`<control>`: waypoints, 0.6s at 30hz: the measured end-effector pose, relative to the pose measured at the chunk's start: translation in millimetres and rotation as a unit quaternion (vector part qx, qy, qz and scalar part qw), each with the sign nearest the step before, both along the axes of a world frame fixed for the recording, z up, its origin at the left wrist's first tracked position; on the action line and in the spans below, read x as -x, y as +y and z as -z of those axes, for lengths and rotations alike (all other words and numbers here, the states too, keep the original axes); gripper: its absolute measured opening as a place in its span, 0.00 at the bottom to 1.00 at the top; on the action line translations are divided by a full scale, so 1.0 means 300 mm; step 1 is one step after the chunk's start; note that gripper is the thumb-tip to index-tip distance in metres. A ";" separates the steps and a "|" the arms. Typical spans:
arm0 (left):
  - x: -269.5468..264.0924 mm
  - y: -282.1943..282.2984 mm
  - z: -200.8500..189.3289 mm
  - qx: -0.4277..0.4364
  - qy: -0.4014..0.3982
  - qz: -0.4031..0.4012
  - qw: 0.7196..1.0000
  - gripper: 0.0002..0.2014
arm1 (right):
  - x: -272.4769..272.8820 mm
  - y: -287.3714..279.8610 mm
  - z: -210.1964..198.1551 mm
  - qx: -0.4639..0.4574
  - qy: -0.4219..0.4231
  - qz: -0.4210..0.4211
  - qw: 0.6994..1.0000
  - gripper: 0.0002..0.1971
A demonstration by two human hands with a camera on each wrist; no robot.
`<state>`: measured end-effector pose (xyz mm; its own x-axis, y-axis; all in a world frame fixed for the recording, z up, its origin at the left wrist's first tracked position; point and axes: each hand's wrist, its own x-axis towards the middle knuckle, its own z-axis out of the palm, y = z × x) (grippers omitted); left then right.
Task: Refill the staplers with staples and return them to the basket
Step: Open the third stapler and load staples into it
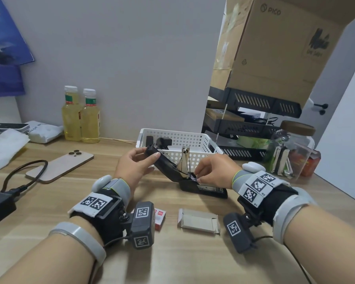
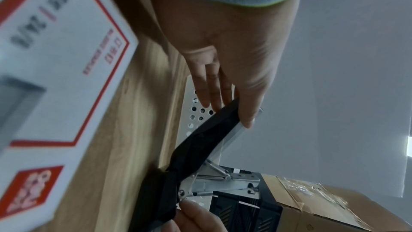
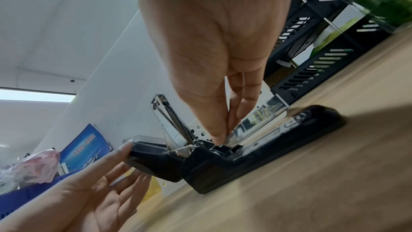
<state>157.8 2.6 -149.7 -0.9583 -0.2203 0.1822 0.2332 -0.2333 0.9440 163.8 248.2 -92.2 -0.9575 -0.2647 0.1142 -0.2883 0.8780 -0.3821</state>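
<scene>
While hinged wide, stapler [image 1: 193, 181] before basket [image 1: 205, 140]; left hand [image 1: 135, 162] gripping its lid; right hand [image 1: 211, 171] pinching inside.

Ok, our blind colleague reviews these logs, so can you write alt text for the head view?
A black stapler lies swung open on a wooden desk; the left hand holds its lid back while the right hand pinches at the staple channel. Behind it is a white basket; staple boxes lie in front.
</scene>
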 end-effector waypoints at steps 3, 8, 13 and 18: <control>-0.012 0.011 0.000 -0.019 -0.015 0.047 0.999 0.13 | 0.004 0.016 0.009 0.020 -0.016 -0.004 1.000 0.09; -0.026 0.031 -0.025 -0.002 0.017 0.083 0.996 0.11 | 0.013 0.110 0.049 0.104 -0.055 0.031 0.993 0.08; -0.020 0.072 -0.113 0.210 0.101 0.054 0.971 0.19 | -0.012 0.175 0.145 0.394 -0.087 0.111 0.908 0.08; -0.025 0.267 -0.217 0.390 0.098 0.108 0.909 0.24 | -0.018 0.199 0.156 0.526 -0.120 0.129 0.832 0.18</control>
<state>165.3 82.8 -84.7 -0.8964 0.2393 0.3731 0.4423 0.4297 0.7872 169.3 308.0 -139.2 -0.9956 0.0798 -0.0497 0.0532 0.0428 -0.9977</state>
